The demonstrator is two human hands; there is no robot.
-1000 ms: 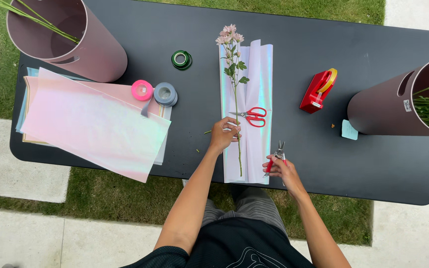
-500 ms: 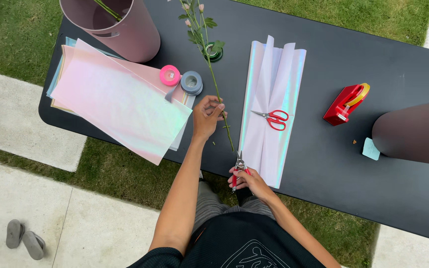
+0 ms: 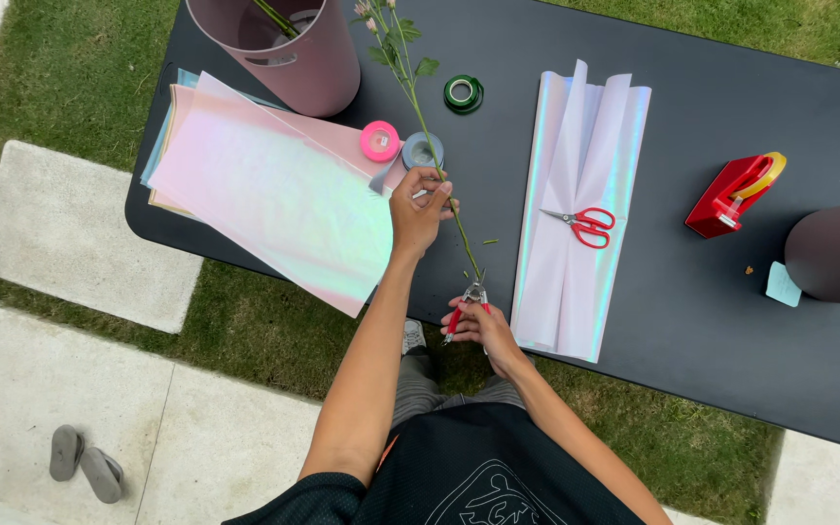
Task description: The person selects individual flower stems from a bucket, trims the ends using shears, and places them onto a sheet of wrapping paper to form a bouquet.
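Note:
My left hand (image 3: 418, 207) grips a long green flower stem (image 3: 420, 122) near its middle; small pale buds top it near the pink bucket (image 3: 284, 49). My right hand (image 3: 481, 329) holds red-handled pruning shears (image 3: 470, 299), whose blades sit at the stem's lower end. The stem slants over the black table (image 3: 692, 321), left of a folded iridescent wrapping sheet (image 3: 576, 204). Red scissors (image 3: 583, 224) lie on that sheet.
A stack of pastel iridescent sheets (image 3: 264, 194) overhangs the table's near edge at left. Pink (image 3: 379, 141), grey (image 3: 422, 151) and green (image 3: 463, 93) tape rolls lie by the bucket. A red tape dispenser (image 3: 736, 192) and a dark bucket (image 3: 838, 255) stand at right.
My left hand lifted the flower off the wrapping sheet and carried it left towards the pink bucket. My right hand followed with the shears to the stem's lower end.

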